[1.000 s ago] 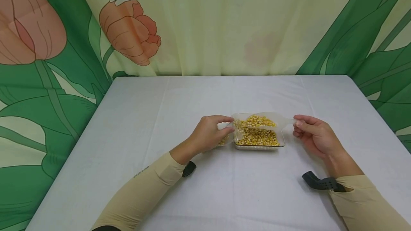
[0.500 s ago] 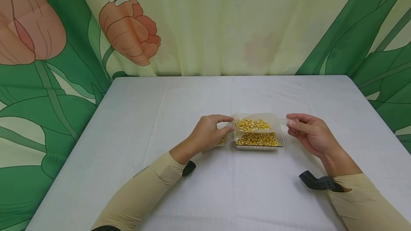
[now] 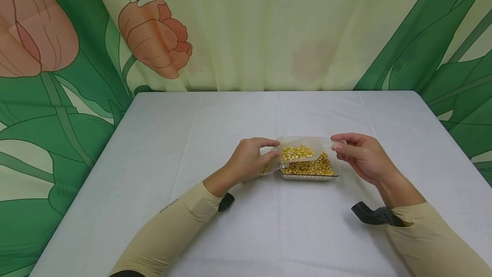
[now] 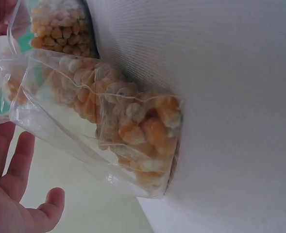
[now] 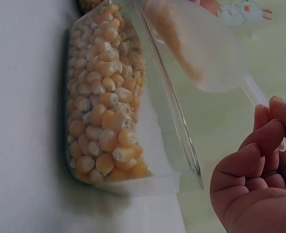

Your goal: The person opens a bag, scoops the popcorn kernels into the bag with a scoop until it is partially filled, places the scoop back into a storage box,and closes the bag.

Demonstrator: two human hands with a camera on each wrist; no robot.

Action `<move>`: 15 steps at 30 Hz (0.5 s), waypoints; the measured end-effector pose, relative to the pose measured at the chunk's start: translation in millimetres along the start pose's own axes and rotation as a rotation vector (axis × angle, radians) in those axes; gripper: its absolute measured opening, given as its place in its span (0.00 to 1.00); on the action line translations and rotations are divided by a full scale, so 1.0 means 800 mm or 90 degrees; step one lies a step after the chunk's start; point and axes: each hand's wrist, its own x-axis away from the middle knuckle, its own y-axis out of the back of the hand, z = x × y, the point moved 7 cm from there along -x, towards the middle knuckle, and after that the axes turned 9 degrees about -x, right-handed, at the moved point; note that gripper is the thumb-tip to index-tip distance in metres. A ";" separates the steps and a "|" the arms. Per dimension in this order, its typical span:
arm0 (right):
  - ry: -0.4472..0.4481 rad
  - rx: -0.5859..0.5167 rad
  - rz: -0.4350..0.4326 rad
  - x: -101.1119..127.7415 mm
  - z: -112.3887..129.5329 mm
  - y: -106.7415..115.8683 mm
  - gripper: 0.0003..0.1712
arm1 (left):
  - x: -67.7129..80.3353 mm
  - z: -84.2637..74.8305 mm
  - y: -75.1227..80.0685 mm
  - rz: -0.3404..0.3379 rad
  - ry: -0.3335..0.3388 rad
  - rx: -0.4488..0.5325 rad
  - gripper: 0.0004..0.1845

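My left hand (image 3: 270, 149) holds open the mouth of a clear plastic bag (image 3: 267, 167) that lies on the table with some corn kernels inside. The bag (image 4: 123, 121) shows close up in the left wrist view, my fingers (image 4: 11, 189) under its open end. My right hand (image 3: 340, 144) pinches the handle of a clear plastic scoop (image 3: 301, 151) loaded with kernels. The scoop hangs over a clear square container (image 3: 333, 173) of kernels, its front end close to the bag's mouth. In the right wrist view the scoop (image 5: 201, 48) sits above the container (image 5: 104, 102).
A white cloth covers the table (image 3: 246, 234). A curtain with green leaves and orange flowers (image 3: 153, 33) hangs behind and on both sides. Black wrist mounts (image 3: 370, 215) sit on both forearms.
My right hand has carried the loaded scoop leftward over the container toward the bag's mouth. The left hand and the bag have stayed in place.
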 end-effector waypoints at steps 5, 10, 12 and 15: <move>0.004 0.032 0.013 -0.004 0.003 -0.011 0.11 | -0.001 -0.001 0.001 -0.005 -0.005 0.003 0.14; 0.008 0.108 0.020 -0.007 0.008 -0.020 0.10 | 0.000 -0.002 0.003 -0.011 -0.012 0.000 0.13; 0.010 0.155 0.018 -0.009 0.011 -0.023 0.09 | 0.000 -0.002 0.004 -0.012 -0.012 0.000 0.13; 0.013 0.217 0.016 -0.011 0.015 -0.027 0.16 | 0.000 -0.002 0.005 -0.016 -0.011 -0.001 0.13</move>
